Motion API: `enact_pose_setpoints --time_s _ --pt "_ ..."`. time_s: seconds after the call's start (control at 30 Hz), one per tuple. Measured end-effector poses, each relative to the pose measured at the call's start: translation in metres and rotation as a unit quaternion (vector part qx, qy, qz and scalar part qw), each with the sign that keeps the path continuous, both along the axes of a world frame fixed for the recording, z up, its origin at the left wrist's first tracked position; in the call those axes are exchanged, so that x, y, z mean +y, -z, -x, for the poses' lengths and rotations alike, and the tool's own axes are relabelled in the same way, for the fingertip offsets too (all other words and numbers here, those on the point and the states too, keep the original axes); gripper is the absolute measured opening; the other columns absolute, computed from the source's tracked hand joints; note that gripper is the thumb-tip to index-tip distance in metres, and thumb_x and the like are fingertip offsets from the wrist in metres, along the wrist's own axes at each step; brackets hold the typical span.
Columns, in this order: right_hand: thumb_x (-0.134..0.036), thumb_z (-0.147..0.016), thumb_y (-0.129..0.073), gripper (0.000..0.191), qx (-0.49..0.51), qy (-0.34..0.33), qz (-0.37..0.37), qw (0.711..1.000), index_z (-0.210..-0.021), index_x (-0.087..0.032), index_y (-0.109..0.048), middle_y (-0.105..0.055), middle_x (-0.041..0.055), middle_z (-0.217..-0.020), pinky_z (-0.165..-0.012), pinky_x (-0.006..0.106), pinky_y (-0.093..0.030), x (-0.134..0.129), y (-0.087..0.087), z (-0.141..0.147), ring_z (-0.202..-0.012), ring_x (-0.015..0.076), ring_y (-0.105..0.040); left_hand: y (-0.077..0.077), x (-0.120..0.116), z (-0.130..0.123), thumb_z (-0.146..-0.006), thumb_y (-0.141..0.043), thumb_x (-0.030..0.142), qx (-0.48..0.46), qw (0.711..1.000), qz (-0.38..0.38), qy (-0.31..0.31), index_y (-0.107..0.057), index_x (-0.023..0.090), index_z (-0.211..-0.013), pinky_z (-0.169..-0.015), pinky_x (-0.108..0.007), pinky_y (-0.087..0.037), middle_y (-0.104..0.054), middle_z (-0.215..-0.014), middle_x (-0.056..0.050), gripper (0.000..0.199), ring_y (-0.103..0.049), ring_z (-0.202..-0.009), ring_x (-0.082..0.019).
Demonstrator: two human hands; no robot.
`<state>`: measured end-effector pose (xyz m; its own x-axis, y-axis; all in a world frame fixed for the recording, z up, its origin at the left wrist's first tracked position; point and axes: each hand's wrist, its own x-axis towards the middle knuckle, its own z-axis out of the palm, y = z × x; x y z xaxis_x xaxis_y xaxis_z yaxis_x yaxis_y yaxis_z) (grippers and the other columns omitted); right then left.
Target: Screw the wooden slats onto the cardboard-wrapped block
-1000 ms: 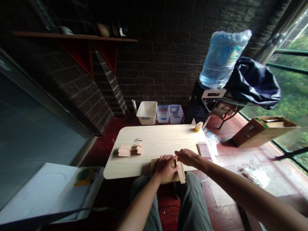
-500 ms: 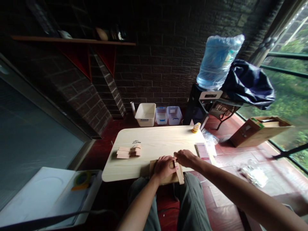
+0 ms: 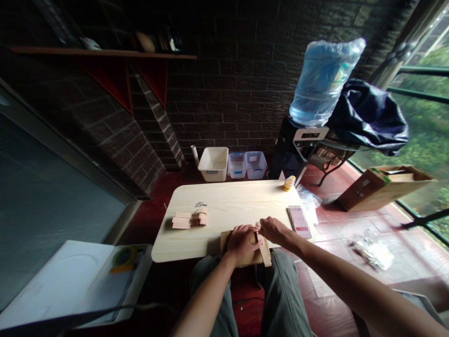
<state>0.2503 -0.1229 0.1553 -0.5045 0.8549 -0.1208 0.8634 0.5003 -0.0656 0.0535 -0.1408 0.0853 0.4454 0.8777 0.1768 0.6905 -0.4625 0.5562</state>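
Note:
At the table's near edge lies a brown board or box [image 3: 225, 241], partly over my lap. My left hand [image 3: 242, 243] presses on it, its fingers and thumb round a narrow light wooden strip [image 3: 265, 256] that slants across the board's right side. Beside it, at the strip's far end, my right hand [image 3: 273, 230] is closed; whatever its fingers pinch is too small to make out. Several light wooden pieces [image 3: 182, 220] sit in two groups at the table's left. Behind them are small dark metal parts [image 3: 200, 204].
The pale table [image 3: 231, 196] bears a yellow-capped bottle [image 3: 288, 183] at its far right corner and a flat booklet [image 3: 299, 221] at its right edge. Beyond stand a cream bin [image 3: 213, 164], two clear bins [image 3: 255, 164] and a water dispenser [image 3: 291, 145].
The camera view has shifted slightly, so the room sits a little differently in the frame. Both hands stay at the board and strip, in nearly the same pose.

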Motion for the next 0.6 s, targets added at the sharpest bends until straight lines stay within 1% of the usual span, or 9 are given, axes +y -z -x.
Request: enact_pose_setpoints --time_s 0.1,0.17,0.27,0.33,0.4,0.47,0.6 --pt "-0.02 -0.102 -0.051 0.022 -0.006 0.025 -0.003 1.0 -0.107 -0.01 -0.07 -0.077 0.0174 -0.092 -0.06 0.029 -0.042 -0.004 -0.003 0.003 -0.079 0.0238 -0.073 0.001 0.0 0.0 -0.086 -0.078 0.043 -0.002 1.0 -0.006 0.005 -0.069 0.032 -0.124 -0.107 -0.045 -0.046 -0.074 -0.129 -0.004 0.04 -0.066 -0.12 -0.029" --pt "-0.021 -0.101 -0.052 0.023 -0.012 0.034 0.0 0.999 -0.111 -0.009 -0.069 -0.077 0.0181 -0.091 -0.057 0.029 -0.041 -0.004 -0.007 0.007 -0.077 0.0246 -0.074 0.001 0.0 0.0 -0.087 -0.078 0.043 -0.003 1.0 -0.009 0.006 -0.068 0.032 -0.123 -0.106 -0.045 -0.047 -0.074 -0.128 -0.003 0.039 -0.066 -0.12 -0.029" --pt "-0.023 -0.099 -0.057 0.028 -0.012 0.019 0.004 1.0 -0.122 -0.011 -0.066 -0.079 0.016 -0.095 -0.057 0.029 -0.041 0.0 -0.015 0.01 -0.077 0.0243 -0.074 -0.001 -0.001 0.001 -0.088 -0.077 0.045 -0.005 1.0 -0.014 0.009 -0.069 0.031 -0.122 -0.105 -0.045 -0.048 -0.074 -0.127 -0.004 0.037 -0.066 -0.118 -0.029" --pt "-0.019 -0.098 -0.056 0.025 -0.01 -0.003 0.005 1.0 -0.12 -0.015 -0.067 -0.079 0.0131 -0.096 -0.059 0.029 -0.042 0.001 -0.018 0.01 -0.079 0.0232 -0.074 -0.002 -0.002 0.001 -0.088 -0.077 0.045 -0.005 1.0 -0.015 0.009 -0.069 0.03 -0.12 -0.104 -0.045 -0.048 -0.074 -0.125 -0.005 0.036 -0.066 -0.117 -0.029" --pt "-0.015 -0.099 -0.052 0.021 -0.009 -0.021 0.005 1.0 -0.111 -0.018 -0.069 -0.078 0.011 -0.094 -0.063 0.029 -0.044 0.001 -0.018 0.008 -0.081 0.0224 -0.073 -0.003 -0.002 0.001 -0.088 -0.077 0.044 -0.003 1.0 -0.016 0.007 -0.07 0.029 -0.118 -0.103 -0.045 -0.048 -0.074 -0.124 -0.005 0.034 -0.066 -0.116 -0.029" --pt "-0.015 -0.1 -0.05 0.02 -0.006 -0.032 0.003 0.999 -0.106 -0.019 -0.069 -0.077 0.0108 -0.092 -0.067 0.03 -0.045 0.0 -0.015 0.005 -0.08 0.0219 -0.072 -0.003 -0.002 0.001 -0.089 -0.077 0.043 0.0 1.0 -0.018 0.005 -0.07 0.028 -0.116 -0.102 -0.045 -0.048 -0.074 -0.124 -0.006 0.032 -0.066 -0.116 -0.029" --pt "-0.018 -0.1 -0.054 0.016 0.008 -0.029 -0.005 1.0 -0.107 -0.017 -0.068 -0.076 0.0114 -0.091 -0.067 0.029 -0.046 0.001 -0.007 -0.001 -0.075 0.0201 -0.07 -0.002 -0.001 0.001 -0.089 -0.077 0.042 -0.002 1.0 -0.016 0.008 -0.07 0.029 -0.118 -0.103 -0.044 -0.047 -0.075 -0.124 -0.005 0.033 -0.066 -0.117 -0.028"
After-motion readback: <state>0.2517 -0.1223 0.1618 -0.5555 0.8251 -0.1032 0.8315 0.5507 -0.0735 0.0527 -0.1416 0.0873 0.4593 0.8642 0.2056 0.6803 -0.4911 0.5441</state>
